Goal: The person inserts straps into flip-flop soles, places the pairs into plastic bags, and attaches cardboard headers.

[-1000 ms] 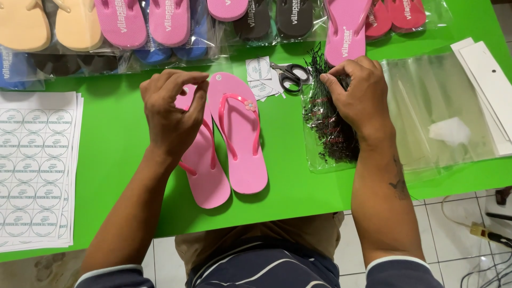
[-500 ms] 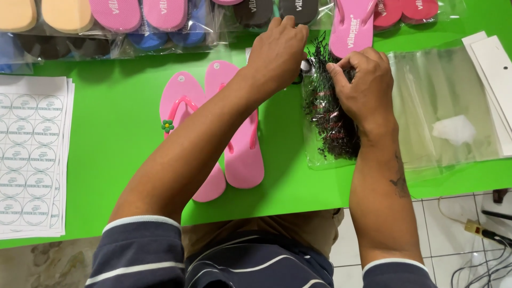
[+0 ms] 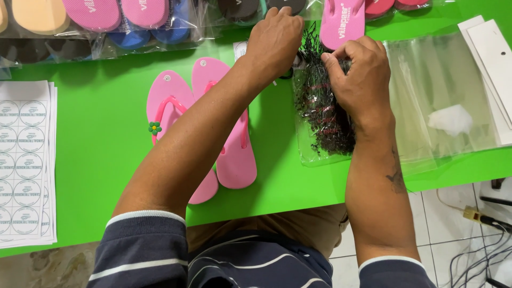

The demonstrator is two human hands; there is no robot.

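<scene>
Pinching black fasteners (image 3: 322,106) beside the pink flip-flops (image 3: 234,154), right hand (image 3: 360,80) closed; left hand (image 3: 277,40) curled, contents unseen. Pair remains unbagged.

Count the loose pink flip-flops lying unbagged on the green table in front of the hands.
2: the left flip-flop with a small flower on its strap, and the right flip-flop beside it, both partly under the left forearm. More may be hidden.

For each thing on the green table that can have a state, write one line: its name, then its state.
Pink flip-flop pair: unbagged, lying flat, straps up.
Dark ties bundle: lying on a clear bag, pinched by right hand.
Left hand: reaching over the bundle's top edge.
Clear bags: stacked flat.
Sticker sheets: stacked flat.
Bagged flip-flops: wrapped, in a row.
</scene>
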